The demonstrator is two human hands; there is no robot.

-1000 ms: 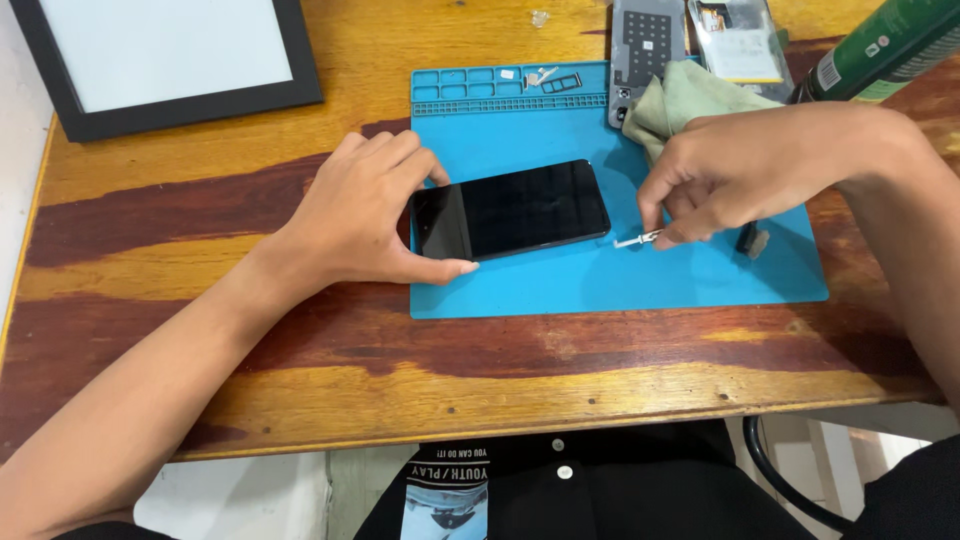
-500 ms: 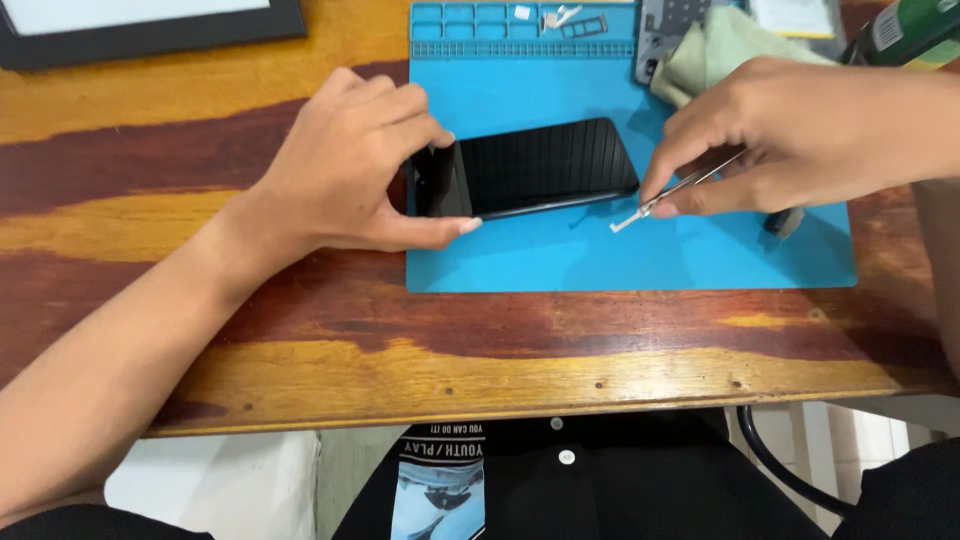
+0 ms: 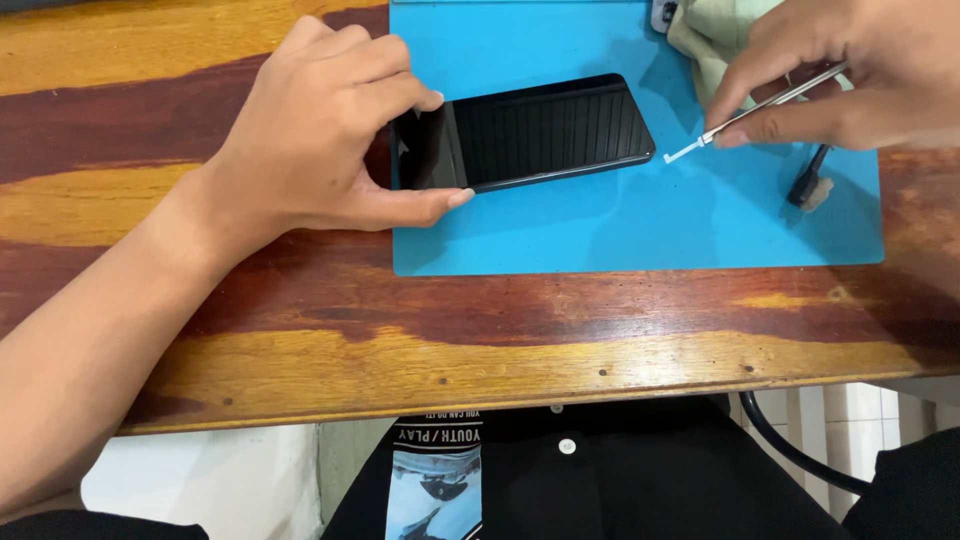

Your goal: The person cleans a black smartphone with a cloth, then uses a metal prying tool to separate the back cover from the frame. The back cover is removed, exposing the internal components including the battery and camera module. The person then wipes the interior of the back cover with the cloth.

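Now, on the left, our left hand [image 3: 320, 135] clamps one black phone [image 3: 525, 130] between thumb and curled fingers, flat on the one blue mat [image 3: 640, 230] over the wooden table [image 3: 500, 320]. Moving right, our right hand [image 3: 850, 75] pinches one pair of tweezers [image 3: 770, 105], and at the tips sits one small white piece [image 3: 682, 153], just off the phone's corner. We judge that piece could drop if the pinch eases. Farther right lie one small brush [image 3: 808, 185] and one pale cloth [image 3: 715, 35].
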